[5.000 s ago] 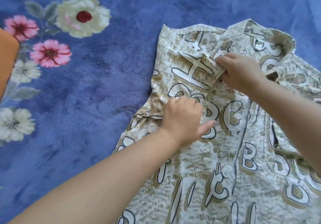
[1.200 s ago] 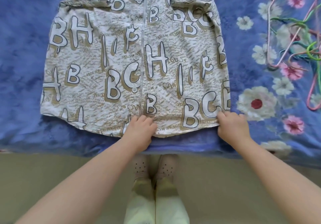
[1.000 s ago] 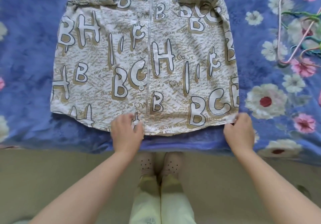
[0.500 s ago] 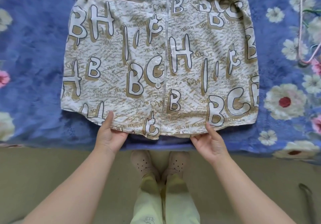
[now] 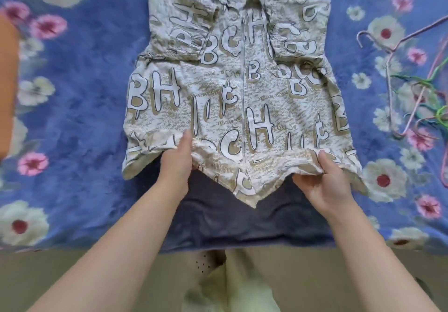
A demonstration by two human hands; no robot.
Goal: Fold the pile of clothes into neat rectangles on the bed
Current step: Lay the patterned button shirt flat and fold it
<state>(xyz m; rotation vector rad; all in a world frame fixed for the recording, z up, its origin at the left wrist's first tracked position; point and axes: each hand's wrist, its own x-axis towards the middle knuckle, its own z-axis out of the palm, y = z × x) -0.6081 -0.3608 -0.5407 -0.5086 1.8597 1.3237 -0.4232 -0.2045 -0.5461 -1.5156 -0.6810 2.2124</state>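
Nearest, past the pale trouser legs and a dotted sock, both forearms reach out over the edge of the bed with its blue flowered cover. The left hand grips the hem of the printed shirt, thumb lying on top of the cloth and fingers tucked beneath. The right hand does the same further along, thumb pressing a gathered fold, fingers curled under it.

Half a second ago the hem lay flat at the bed's edge and the hands were only sliding under it — now the bottom edge is lifted off the cover and carried toward the collar, so the middle of the hem sags in a point between the hands and a dark shadow lies on the cover below. The view has also tipped upward, bringing the collar and folded-in sleeves into sight.

The shirt itself sits in the middle of the bed, front up, sleeves folded across the chest. Its print repeats big outlined letters — "B", "H", "C" — over small script where "HOUSE" and "MUSIC" can be made out.

Further right, a tangle of pink and green wire hangers rests on the cover; at the far left edge sits something orange.
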